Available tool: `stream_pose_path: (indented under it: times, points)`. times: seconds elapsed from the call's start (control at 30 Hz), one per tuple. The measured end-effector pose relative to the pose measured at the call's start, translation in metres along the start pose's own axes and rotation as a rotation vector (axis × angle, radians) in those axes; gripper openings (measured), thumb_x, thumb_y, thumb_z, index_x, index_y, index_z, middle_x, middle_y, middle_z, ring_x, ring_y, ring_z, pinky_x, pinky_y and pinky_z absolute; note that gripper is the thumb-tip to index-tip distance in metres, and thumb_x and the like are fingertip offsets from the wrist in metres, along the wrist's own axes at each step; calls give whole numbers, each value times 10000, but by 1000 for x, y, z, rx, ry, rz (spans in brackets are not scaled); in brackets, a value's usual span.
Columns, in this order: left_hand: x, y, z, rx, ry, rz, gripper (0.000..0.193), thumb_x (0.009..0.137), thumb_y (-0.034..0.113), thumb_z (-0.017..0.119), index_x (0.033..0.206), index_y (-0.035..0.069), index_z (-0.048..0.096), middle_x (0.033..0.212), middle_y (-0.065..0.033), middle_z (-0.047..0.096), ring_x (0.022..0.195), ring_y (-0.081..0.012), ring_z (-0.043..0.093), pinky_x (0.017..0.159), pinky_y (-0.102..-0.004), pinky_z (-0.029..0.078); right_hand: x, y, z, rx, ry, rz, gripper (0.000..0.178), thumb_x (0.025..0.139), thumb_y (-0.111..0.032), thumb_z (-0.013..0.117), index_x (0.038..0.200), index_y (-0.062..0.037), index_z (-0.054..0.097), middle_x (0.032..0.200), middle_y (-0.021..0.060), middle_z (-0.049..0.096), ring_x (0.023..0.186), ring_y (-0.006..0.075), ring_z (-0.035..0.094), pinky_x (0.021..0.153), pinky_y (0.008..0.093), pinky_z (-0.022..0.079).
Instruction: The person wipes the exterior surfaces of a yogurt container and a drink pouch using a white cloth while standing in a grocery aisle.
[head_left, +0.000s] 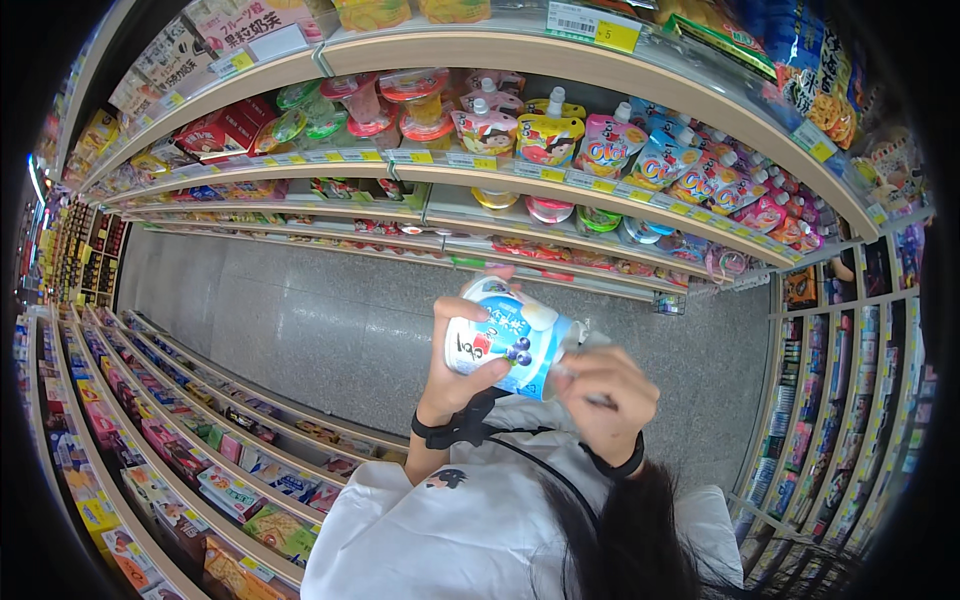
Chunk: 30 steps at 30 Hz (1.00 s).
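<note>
Shop aisle with a grey tiled floor (330,330), curved shelves (560,180) carrying spouted drink pouches (548,135). The person's left hand (462,375) is wrapping closed fingers around a blue-and-white drink pouch (505,335) at chest height over the floor. The right hand (605,395) is pinching closed at its capped end.

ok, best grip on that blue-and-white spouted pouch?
Take the blue-and-white spouted pouch by its wide body, as the left hand does, thumb in front and fingers behind. It lies sideways, cap end in the right hand, so probably come from the left.
</note>
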<state>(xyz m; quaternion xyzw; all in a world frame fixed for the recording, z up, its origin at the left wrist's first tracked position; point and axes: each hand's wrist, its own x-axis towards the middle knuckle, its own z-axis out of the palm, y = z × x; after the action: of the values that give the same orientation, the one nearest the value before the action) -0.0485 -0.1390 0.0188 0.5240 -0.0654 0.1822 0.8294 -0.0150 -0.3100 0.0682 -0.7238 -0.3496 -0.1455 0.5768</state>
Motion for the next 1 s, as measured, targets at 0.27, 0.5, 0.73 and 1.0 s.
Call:
stream_pose_path:
  times: [0.27, 0.5, 0.73, 1.0]
  points:
    - [-13, 12, -26, 180, 8, 105, 589, 696, 140, 769, 1137, 150, 379, 1356, -316, 321, 1220, -377, 429, 966, -446, 412, -11, 29, -1, -47, -311, 147, 177, 730, 96, 588, 798, -57, 645, 920, 58, 672, 784, 233, 581, 722, 315, 458]
    - [-25, 15, -36, 263, -112, 273, 1025, 608, 145, 853, 1356, 346, 182, 1348, -393, 261, 1245, -483, 362, 952, -503, 410, 8, 35, 23, 415, -420, 768, 259, 831, 6, 409, 1026, -13, 579, 856, 83, 627, 809, 175, 545, 733, 288, 425]
    - [-18, 27, -40, 294, -235, 234, 1059, 561, 217, 896, 1364, 307, 212, 1365, -214, 172, 1298, -506, 265, 1013, -571, 325, 22, 58, 45, 549, -870, 647, 413, 984, -286, 349, 1199, 31, 503, 1074, 145, 545, 991, 248, 528, 894, 329, 384]
    - [-1, -21, -84, 427, 224, -11, 1198, 484, 163, 918, 1374, 224, 119, 1260, -173, 373, 1124, -264, 509, 913, -388, 465, 40, 111, 48, 489, -681, 597, 651, 909, -382, 544, 1376, 10, 317, 1302, 147, 386, 1235, 247, 385, 1028, 365, 299]
